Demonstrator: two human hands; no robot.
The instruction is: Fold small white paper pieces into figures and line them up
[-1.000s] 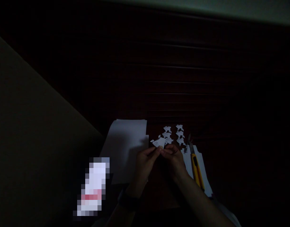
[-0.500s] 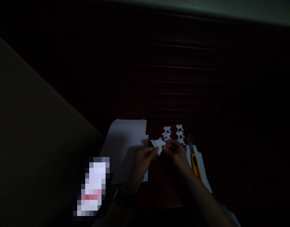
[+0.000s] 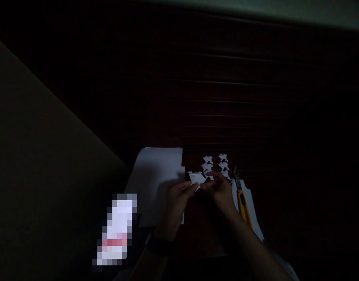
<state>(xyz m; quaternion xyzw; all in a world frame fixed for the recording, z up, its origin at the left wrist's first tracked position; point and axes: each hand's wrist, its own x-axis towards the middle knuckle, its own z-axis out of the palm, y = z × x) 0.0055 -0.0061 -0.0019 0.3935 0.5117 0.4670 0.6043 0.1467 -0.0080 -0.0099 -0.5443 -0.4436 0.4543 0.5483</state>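
Note:
A small folded piece of white paper (image 3: 197, 178), pointed at its lower end and with little tabs along its top, is held up between both hands. My left hand (image 3: 178, 197) pinches its lower edge between thumb and fingers. My right hand (image 3: 220, 190) grips the lower right side, its thumb close to the left thumb and its index finger raised a little off the paper. Just beyond the right hand, several folded white paper figures (image 3: 208, 160) lie in two columns on the dark wooden table (image 3: 202, 230). Fingers partly cover the nearest ones.
White paper sheets (image 3: 156, 175) lie to the left, partly beneath my left hand. At the right, a yellow utility knife (image 3: 244, 208) with its blade out rests on more white paper (image 3: 254, 210). A bright, pixelated patch (image 3: 117, 228) is at lower left. The surroundings are very dark.
My left thumb has slid right along the folded paper's lower edge, nearer the right thumb. The paper has turned slightly, and the right index finger has lifted. The whole view has shifted a little.

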